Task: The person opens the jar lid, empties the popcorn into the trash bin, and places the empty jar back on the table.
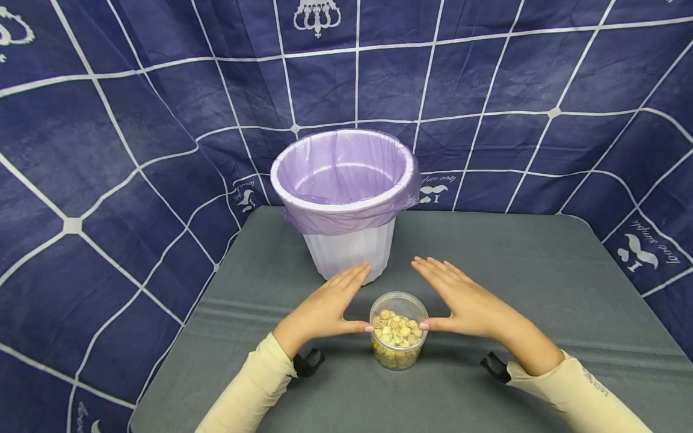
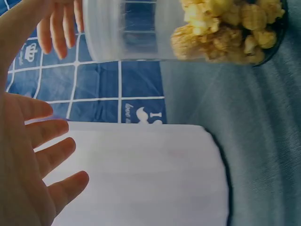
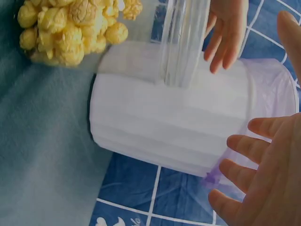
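Observation:
A clear round plastic tub [image 1: 397,361], part-filled with yellow popcorn [image 1: 399,331], stands upright on the grey cloth between both hands. To its left is my left hand [image 1: 327,307], fingers straight and thumb tip right at the tub's rim. My right hand [image 1: 471,304] mirrors it on the other side, its thumb tip also by the rim. Both sets of fingers point forward, spread away from the thumbs. Each wrist view shows the tub's transparent wall [image 2: 136,33] and the popcorn [image 3: 70,28] close up, with relaxed fingers [image 3: 244,148] not wrapped around it.
Just behind the tub stands a white ribbed bin [image 1: 352,246], lined with a purple plastic bag [image 1: 346,219] folded over its rim. The grey cloth-covered table [image 1: 520,270] extends to both sides. Blue curtains [image 1: 476,78] with white grid lines hang at the back and sides.

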A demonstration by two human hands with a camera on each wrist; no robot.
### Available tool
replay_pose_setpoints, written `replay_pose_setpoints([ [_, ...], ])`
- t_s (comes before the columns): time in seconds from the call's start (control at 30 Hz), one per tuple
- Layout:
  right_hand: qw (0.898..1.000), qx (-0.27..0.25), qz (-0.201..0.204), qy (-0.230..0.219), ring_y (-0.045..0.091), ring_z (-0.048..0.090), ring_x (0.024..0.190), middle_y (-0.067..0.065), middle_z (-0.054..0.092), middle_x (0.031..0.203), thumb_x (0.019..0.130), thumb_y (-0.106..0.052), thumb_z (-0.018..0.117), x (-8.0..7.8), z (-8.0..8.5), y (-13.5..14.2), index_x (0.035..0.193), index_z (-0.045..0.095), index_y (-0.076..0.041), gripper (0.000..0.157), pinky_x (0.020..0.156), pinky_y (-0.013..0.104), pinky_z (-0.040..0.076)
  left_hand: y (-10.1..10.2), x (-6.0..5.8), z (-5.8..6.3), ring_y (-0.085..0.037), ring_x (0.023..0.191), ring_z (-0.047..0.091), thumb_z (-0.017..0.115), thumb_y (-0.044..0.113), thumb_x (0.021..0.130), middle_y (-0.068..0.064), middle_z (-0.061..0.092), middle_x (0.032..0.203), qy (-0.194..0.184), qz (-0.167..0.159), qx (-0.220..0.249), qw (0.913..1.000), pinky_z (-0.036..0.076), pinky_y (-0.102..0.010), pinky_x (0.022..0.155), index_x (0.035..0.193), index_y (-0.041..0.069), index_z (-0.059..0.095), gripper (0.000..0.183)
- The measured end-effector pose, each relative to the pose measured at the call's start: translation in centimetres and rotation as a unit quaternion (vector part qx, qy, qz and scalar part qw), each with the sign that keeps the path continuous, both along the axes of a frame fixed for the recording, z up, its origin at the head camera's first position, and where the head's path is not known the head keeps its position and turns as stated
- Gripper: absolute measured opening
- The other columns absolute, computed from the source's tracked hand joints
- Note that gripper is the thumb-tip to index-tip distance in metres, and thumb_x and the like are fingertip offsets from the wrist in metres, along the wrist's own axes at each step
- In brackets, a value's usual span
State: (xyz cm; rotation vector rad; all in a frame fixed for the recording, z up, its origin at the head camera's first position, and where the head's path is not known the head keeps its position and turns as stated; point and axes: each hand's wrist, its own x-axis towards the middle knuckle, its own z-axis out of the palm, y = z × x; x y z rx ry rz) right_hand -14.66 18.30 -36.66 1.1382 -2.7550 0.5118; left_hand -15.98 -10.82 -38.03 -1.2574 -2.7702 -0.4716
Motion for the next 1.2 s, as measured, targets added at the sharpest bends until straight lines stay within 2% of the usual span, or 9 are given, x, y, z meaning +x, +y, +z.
replay_pose_setpoints([
  [0.3,1.000,-0.014,0.017,-0.005,0.029,0.022,0.130,0.014,0.024,0.144,0.068,-0.056,0.067,0.3,-1.0,-1.0,0.142,0.017,-0.002,0.104,0.104,0.043,0.017,0.2,0.2,-2.1,-0.025,0.131,0.022,0.053,0.070,0.069,-0.011,0.020,0.146,-0.016,0.007,0.017,0.9997,0.022,-0.041,0.104,0.143,0.005,0.015,0.106],
  [0.53,0.999,-0.032,0.014,-0.035,0.033,0.026,0.128,0.016,0.026,0.143,0.064,-0.058,0.070,0.7,-1.7,-1.9,0.140,0.020,0.002,0.109,0.100,0.049,0.025,0.6,0.7,-4.1,-0.022,0.131,0.023,0.059,0.069,0.065,-0.011,0.021,0.146,-0.057,0.024,0.033,0.9976,0.025,-0.039,0.103,0.143,0.005,0.013,0.111],
  [0.7,0.998,-0.031,0.010,-0.046,0.033,0.027,0.127,0.017,0.027,0.142,0.059,-0.064,0.068,0.9,-2.3,-2.4,0.139,0.022,0.002,0.114,0.099,0.049,0.027,0.8,1.2,-5.5,-0.022,0.130,0.024,0.060,0.069,0.064,-0.011,0.021,0.145,-0.099,0.035,0.056,0.9928,0.028,-0.040,0.101,0.144,0.006,0.010,0.113],
  [0.87,0.997,-0.035,0.007,-0.071,0.033,0.026,0.128,0.017,0.025,0.143,0.057,-0.059,0.074,1.1,-2.7,-2.8,0.140,0.021,0.002,0.115,0.099,0.050,0.025,1.0,1.7,-6.5,-0.023,0.130,0.024,0.065,0.065,0.063,-0.010,0.022,0.145,-0.135,0.048,0.083,0.9862,0.029,-0.042,0.100,0.144,0.010,0.008,0.114],
  [1.13,0.996,-0.046,0.012,-0.082,0.032,0.028,0.126,0.018,0.026,0.141,0.054,-0.059,0.075,1.3,-3.3,-3.4,0.140,0.021,0.002,0.118,0.097,0.050,0.029,1.8,2.2,-8.1,-0.026,0.129,0.026,0.066,0.063,0.063,-0.012,0.026,0.143,-0.163,0.050,0.107,0.9795,0.029,-0.042,0.100,0.142,0.004,0.013,0.113],
  [1.2,0.996,-0.046,0.010,-0.082,0.032,0.029,0.126,0.018,0.026,0.141,0.054,-0.060,0.075,1.4,-3.5,-3.5,0.140,0.021,0.001,0.118,0.097,0.049,0.029,2.0,2.3,-8.5,-0.025,0.129,0.026,0.067,0.062,0.062,-0.010,0.026,0.143,-0.169,0.046,0.118,0.9775,0.028,-0.042,0.100,0.143,0.007,0.013,0.112],
])
